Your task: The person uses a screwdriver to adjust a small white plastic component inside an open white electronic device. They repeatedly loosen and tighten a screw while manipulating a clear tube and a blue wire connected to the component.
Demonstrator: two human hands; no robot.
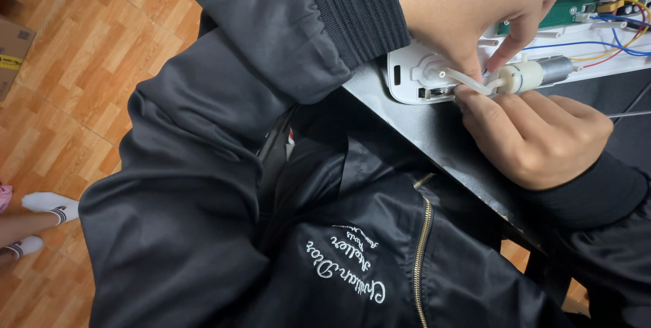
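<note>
Orange wood floor; brown cardboard box (12, 46) with yellow label at 9 o'clock. Dark worktop (434, 138) carries white housing (407, 77). Left hand (475, 6) and right hand (536, 134) pinch clear tube (471, 82) at 2 o'clock.

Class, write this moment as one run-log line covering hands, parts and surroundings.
left hand: pinching clear tube | right hand: steadying small motor | white housing on black table | coloured wires

My jacket (203, 185): black, gold zip, white embroidery. Housing (407, 73): white. Tube (471, 82): translucent white. Pump motor (542, 72): white and silver. Circuit board (573, 10): green. Wires (620, 36): blue, red, yellow. Table (434, 138): black. Floor (81, 63): orange wood parquet.
</note>
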